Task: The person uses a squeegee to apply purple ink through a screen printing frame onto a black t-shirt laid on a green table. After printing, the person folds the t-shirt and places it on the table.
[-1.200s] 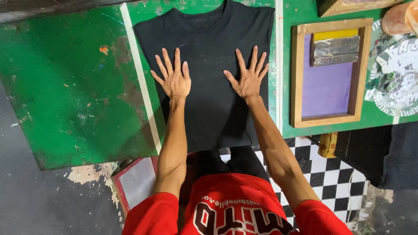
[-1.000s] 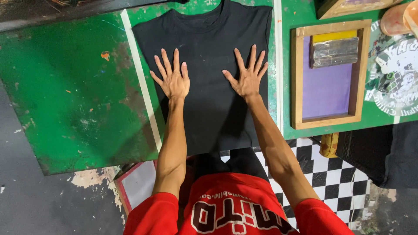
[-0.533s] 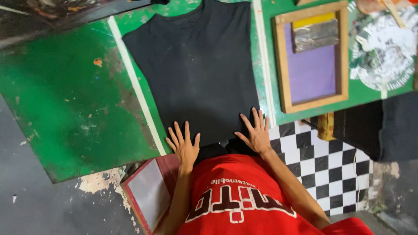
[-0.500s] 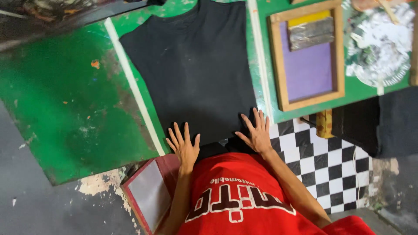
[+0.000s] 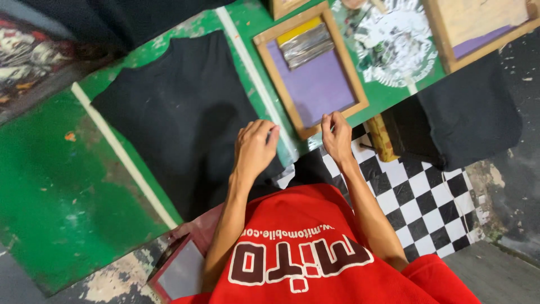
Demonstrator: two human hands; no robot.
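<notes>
**Black shirt flat on green bench, both hands at its near corner**

Black fabric of a T-shirt [image 5: 180, 118] is laid flat on the green painted bench [image 5: 50, 186], its long axis running from about 1 o'clock at the collar end to 7 o'clock at the hem. The collar end is cut off by dark cloth at the top edge, and the hem is hidden behind the forearm and the red shirt [image 5: 304, 253] of the person. A white stripe [image 5: 121, 155] on the bench is seen along the shirt's 9 o'clock side.

The left hand [image 5: 254, 147] is laid on the shirt's corner at 5 o'clock, fingers curled together and bent downward; whether cloth is pinched under them cannot be told, since the fingertips are hidden. The right hand [image 5: 337, 138] is held just beside the wooden printing frame [image 5: 312, 70], at its 6 o'clock corner, with fingers drawn together loosely; contact with the frame cannot be made out.

The frame's purple mesh is crossed near 12 o'clock by a silvery strip [image 5: 306, 45]. A second frame [image 5: 478, 25] is cut off at 2 o'clock. Between them a white smeared print [image 5: 402, 48] is seen on the bench. A dark cloth [image 5: 467, 115] is hung over the bench edge at 3 o'clock, above a checkered floor [image 5: 427, 202]. A small red-edged panel [image 5: 180, 273] is partly hidden at 7 o'clock.
</notes>
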